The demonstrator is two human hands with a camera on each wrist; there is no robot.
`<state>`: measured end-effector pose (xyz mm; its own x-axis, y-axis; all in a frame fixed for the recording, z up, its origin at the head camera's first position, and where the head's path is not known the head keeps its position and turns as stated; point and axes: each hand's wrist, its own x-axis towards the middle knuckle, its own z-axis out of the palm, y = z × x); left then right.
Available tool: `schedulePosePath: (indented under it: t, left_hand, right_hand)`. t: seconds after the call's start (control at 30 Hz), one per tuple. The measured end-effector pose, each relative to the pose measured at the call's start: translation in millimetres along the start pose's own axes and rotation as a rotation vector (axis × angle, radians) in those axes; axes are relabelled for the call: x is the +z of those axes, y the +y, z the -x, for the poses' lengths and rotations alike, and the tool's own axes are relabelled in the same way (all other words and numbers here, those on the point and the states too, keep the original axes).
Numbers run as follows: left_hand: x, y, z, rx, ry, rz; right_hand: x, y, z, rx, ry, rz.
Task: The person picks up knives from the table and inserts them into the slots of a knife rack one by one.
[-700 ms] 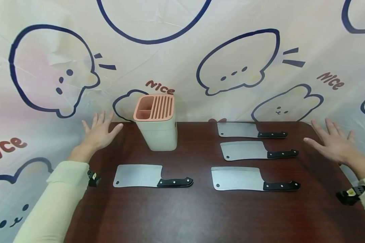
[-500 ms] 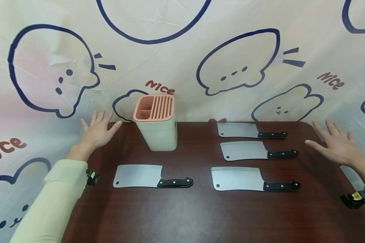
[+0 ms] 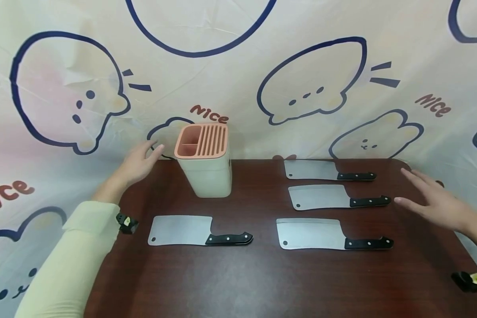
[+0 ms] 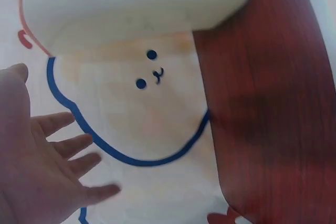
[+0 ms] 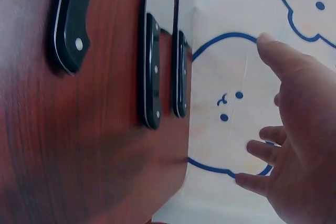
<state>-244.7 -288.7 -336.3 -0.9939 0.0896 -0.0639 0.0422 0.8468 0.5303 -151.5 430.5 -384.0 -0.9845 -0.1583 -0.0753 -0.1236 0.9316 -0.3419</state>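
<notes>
My left hand (image 3: 138,164) is held above the table's left side, fingers spread and nothing in them, just left of a knife block (image 3: 214,179) with a pale body and a pink slotted top. In the left wrist view the block's pale wall (image 4: 136,9) shows above the fingers. On the right, my empty right hand (image 3: 437,201) hovers near the handles of the cleavers, its thumb toward them. Three cleavers lie there in a column: a back one (image 3: 312,170), a middle one (image 3: 319,196) and a front one (image 3: 310,234). Another cleaver (image 3: 183,229) lies in front of the block.
The dark wooden table (image 3: 238,282) carries all of these. Behind it hangs a pale cloth (image 3: 238,84) with cartoon outlines, reaching down to the back edge. All the cleavers have black riveted handles pointing right. Two open compartments take up the left part of the block's top.
My left hand has moved right toward the knife block, its fingers turning inward. The right hand has dropped slightly and rotated, its fingers now pointing more to the left. Cleavers and block stay put.
</notes>
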Motion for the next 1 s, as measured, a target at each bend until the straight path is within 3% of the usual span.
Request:
schedulePosePath:
  t: [0.23, 0.43, 0.6, 1.0]
  left_hand:
    - [1.4, 20.5, -7.8, -0.004, -0.059, 0.171]
    - [5.4, 28.4, -11.3, -0.026, -0.042, 0.357]
    - [9.4, 33.4, -10.4, 0.002, -0.029, 0.521]
    - [15.0, 42.0, -13.3, 0.112, -0.045, 0.624]
  right_hand:
    - [13.4, -16.0, 7.4, -0.062, -0.083, -0.057]
    - [28.4, -24.0, 14.0, -0.117, -0.1, -0.076]
    - [43.6, -28.9, 19.5, -0.155, -0.103, -0.101]
    - [82.8, -27.2, 18.8, -0.299, -0.058, -0.066]
